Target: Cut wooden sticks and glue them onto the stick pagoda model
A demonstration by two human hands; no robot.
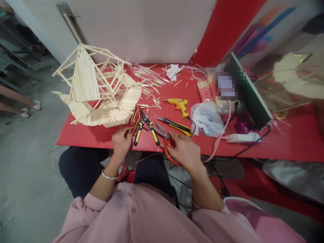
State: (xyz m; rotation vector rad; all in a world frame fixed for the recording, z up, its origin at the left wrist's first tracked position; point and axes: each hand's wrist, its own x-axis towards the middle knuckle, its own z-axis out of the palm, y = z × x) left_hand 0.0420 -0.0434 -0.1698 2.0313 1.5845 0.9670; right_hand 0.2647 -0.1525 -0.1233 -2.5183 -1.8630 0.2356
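Note:
My right hand (186, 150) is closed round the red handles of a pair of scissors (165, 140), whose blades point left over the front edge of the red table (101, 135). My left hand (121, 141) rests at the table's front edge with its fingers curled at some short wooden sticks (133, 125); what they pinch is too small to name. Yellow-handled pliers (146, 128) lie between my two hands. A house-like model of wooden sticks (101, 91) stands on the table's left part.
A yellow glue gun (178, 104), a yellow-black cutter (176, 125), a plastic bag (207, 118), a white power strip (241, 137) with cables and packs of sticks (149, 76) lie on the table. A dark board (249, 91) leans at the right. Someone's feet (30, 108) show at far left.

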